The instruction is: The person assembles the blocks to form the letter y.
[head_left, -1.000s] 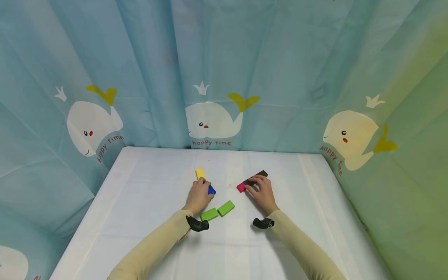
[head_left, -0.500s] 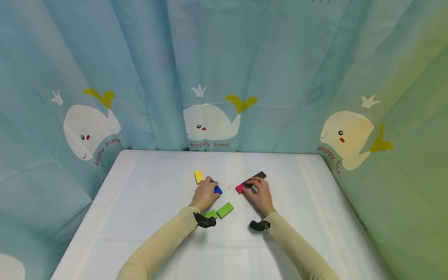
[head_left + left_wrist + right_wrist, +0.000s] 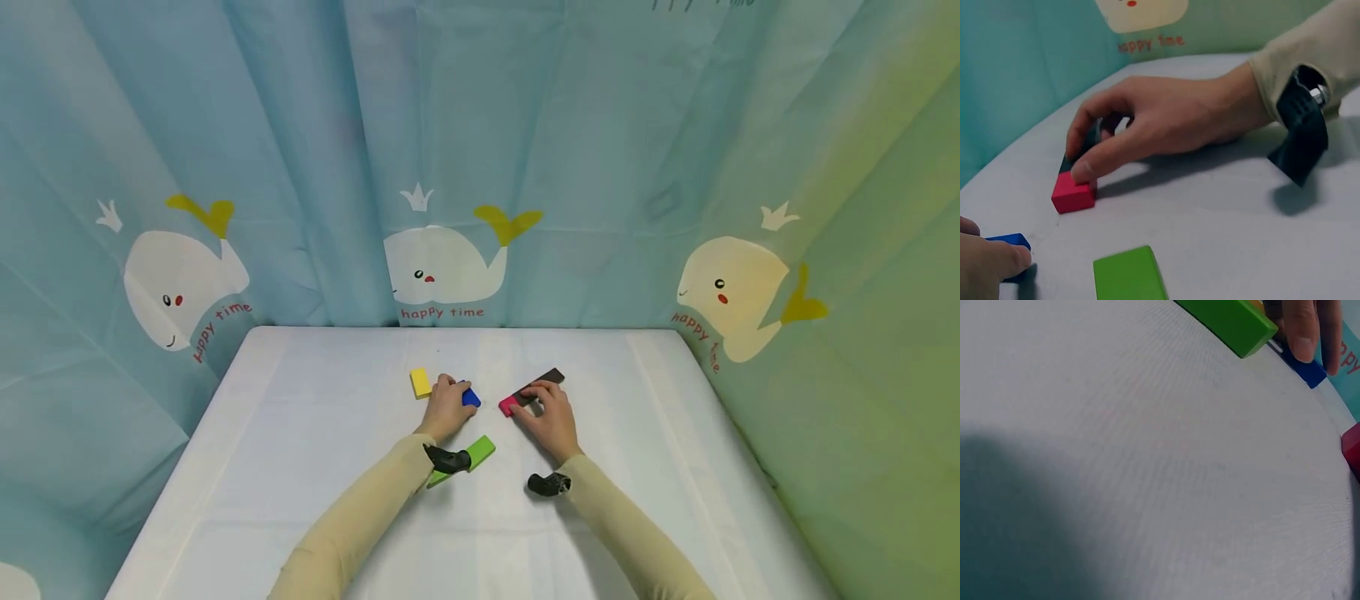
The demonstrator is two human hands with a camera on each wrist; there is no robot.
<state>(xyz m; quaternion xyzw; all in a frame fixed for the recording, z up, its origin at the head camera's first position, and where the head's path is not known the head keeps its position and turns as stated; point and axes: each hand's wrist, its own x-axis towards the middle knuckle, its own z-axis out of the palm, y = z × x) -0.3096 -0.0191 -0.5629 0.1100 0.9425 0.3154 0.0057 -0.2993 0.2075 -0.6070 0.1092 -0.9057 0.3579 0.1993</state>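
In the head view my left hand (image 3: 444,408) grips a blue block (image 3: 470,395) low over the white table, thumb on one side and fingers on the other. My right hand (image 3: 553,421) arches over a row made of a pink block (image 3: 507,406) and a long dark block (image 3: 553,376), end to end. The left wrist view shows the right thumb (image 3: 1085,171) on the pink block (image 3: 1074,194) and the index finger bent down on the far side. A gap separates the blue block from the pink end.
A yellow block (image 3: 421,383) lies just left of my left hand. Two green blocks lie nearer me; one (image 3: 482,452) shows well, the other (image 3: 438,477) is partly under the left wrist's black camera mount (image 3: 448,460). A whale-print curtain (image 3: 600,167) stands behind the table.
My left hand has moved right with the blue block, away from the yellow one and toward the pink one. The right hand stays at its row. The head view has shifted slightly.
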